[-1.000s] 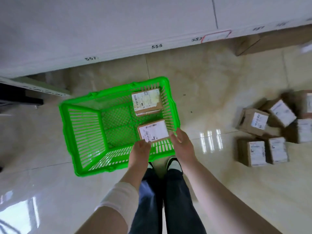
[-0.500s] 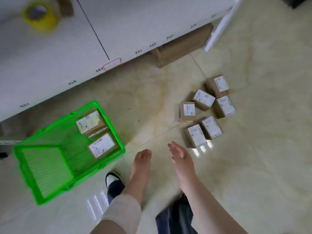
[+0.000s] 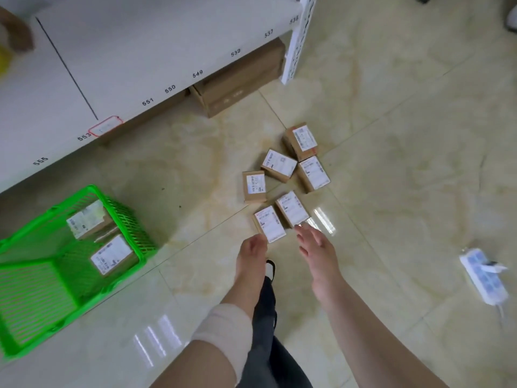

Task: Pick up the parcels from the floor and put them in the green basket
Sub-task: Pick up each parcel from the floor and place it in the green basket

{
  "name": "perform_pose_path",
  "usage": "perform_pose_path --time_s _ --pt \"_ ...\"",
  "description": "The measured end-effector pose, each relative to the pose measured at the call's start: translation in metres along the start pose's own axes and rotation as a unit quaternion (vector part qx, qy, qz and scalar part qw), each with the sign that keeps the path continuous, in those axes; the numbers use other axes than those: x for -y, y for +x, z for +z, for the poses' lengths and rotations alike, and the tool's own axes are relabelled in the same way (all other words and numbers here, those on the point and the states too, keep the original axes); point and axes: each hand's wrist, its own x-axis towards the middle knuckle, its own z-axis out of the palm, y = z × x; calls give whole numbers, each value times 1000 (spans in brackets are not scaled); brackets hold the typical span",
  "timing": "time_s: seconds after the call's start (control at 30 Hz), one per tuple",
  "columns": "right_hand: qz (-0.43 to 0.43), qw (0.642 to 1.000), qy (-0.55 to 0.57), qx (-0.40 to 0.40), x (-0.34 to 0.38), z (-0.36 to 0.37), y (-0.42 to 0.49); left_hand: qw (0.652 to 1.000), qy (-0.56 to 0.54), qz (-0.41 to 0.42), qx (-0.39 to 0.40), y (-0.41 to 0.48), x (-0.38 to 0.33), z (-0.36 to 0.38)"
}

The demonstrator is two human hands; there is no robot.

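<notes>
Several small brown parcels with white labels lie in a cluster on the tiled floor; the nearest parcel [image 3: 270,227] lies just beyond my hands, beside a second one [image 3: 292,212]. My left hand [image 3: 251,259] reaches out with its fingertips at the near edge of the nearest parcel and holds nothing. My right hand [image 3: 316,247] is stretched out, fingers straight, tips close to the second parcel. The green basket [image 3: 25,312] stands on the floor at the left and holds two parcels, one [image 3: 114,257] near its front and one [image 3: 85,218] behind it.
A white shelf unit [image 3: 140,60] with number labels runs along the top left, with a large cardboard box [image 3: 237,85] under it. A white power strip [image 3: 482,277] lies on the floor at the right. My shoe [image 3: 270,270] shows below my hands.
The view has swung from the basket to the parcels on the floor. Both hands left the basket empty and have reached toward the nearest parcels.
</notes>
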Motion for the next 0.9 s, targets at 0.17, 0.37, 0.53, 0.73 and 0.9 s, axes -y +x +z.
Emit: perform_pose_path --time_s 0.17,0.37,0.53,0.73,0.9 --pt "-3 999 49 -16 44 -48 39 1000 -14 20 7 13 -32 57" --pt "13 999 47 -11 64 -133 70 999 35 36 8 27 -38 135" --pt "-16 999 -27 14 80 -215 98 997 -47 -7 -57 24 -47 206" --pt "-33 994 -93 37 119 -264 132 993 -104 -18 -63 21 -62 261" --pt "-18 985 -156 74 136 -262 161 988 -127 -62 -65 37 -78 282"
